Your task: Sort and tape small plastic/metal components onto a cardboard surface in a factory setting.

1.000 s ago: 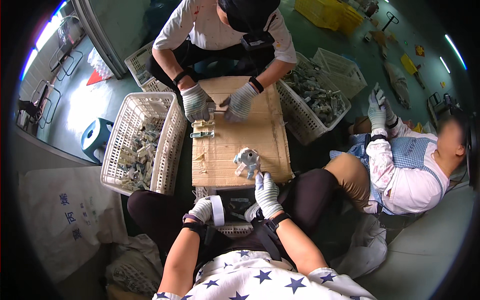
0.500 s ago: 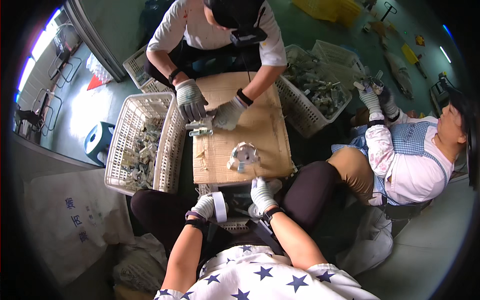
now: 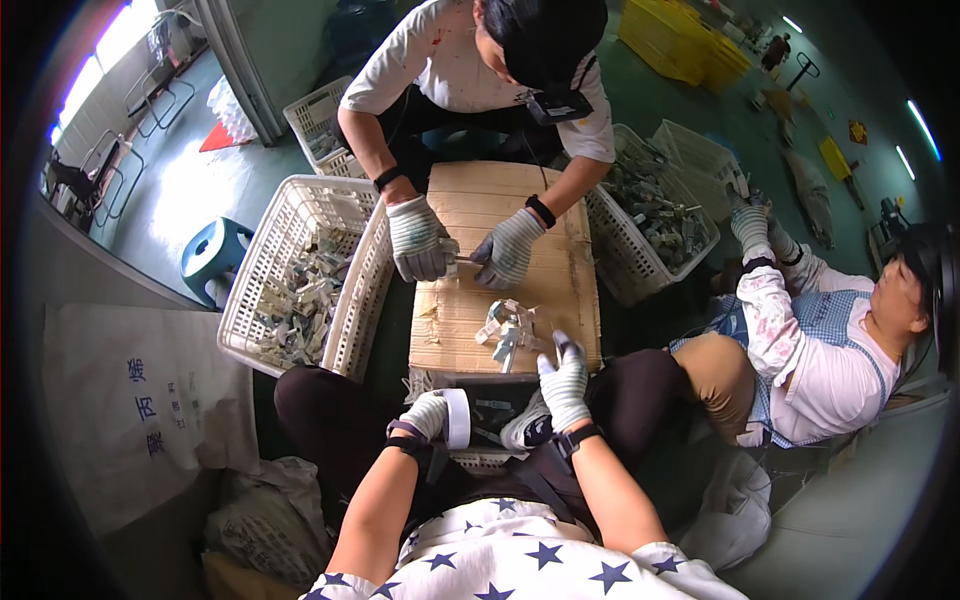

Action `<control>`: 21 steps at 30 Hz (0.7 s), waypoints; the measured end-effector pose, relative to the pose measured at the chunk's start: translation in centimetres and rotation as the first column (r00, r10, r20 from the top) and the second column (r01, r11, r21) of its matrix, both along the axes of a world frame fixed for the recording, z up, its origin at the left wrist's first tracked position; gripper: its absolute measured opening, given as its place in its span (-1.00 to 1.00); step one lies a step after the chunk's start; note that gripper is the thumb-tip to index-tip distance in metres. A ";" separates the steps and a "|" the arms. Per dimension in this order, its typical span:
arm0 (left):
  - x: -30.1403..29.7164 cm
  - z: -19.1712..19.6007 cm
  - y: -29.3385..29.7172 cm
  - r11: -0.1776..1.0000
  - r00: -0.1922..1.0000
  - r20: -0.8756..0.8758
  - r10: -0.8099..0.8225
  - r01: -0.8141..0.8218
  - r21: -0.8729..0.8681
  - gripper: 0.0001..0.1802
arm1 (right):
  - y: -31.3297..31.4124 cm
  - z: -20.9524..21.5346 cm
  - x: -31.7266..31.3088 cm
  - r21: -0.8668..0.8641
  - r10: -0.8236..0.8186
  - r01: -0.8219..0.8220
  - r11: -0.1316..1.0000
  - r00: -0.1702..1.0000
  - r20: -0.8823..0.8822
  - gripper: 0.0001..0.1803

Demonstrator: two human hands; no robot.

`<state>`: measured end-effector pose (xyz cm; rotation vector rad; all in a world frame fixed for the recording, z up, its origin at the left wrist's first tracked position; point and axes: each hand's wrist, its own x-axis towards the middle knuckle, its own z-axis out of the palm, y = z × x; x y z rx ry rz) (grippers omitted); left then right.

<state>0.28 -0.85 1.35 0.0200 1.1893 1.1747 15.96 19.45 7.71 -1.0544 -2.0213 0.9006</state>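
Note:
My left hand (image 3: 425,413) is closed around a roll of white tape (image 3: 457,418), at the near edge of the cardboard-topped table (image 3: 440,335). My right hand (image 3: 563,378) is raised over the table's near right corner, fingers apart and holding nothing I can see. Just beyond its fingertips lies a cluster of small pale plastic pieces (image 3: 508,330), some greyish, fanned out on the cardboard; they look like clips, but their exact kind is unclear. Both my hands wear striped knit gloves.
Across the table a co-worker's gloved hands (image 3: 500,250) work on a small pale piece. White crates of similar pieces stand left (image 3: 235,320) and right (image 3: 650,270). Another person (image 3: 830,340) sits at right, handling small parts. A blue stool (image 3: 212,255) is at far left.
My right hand has lifted and spread its fingers. The pieces on the cardboard have gone from a round cluster to a looser fan. The co-worker's hands have shifted, and the whole view has moved slightly.

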 end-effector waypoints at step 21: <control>-0.5 -9.7 -1.6 0.867 0.314 0.949 0.024 -0.480 0.137 -0.67 | 10.2 6.7 -3.3 -0.640 0.119 -0.152 0.753 0.988 -0.095 -0.86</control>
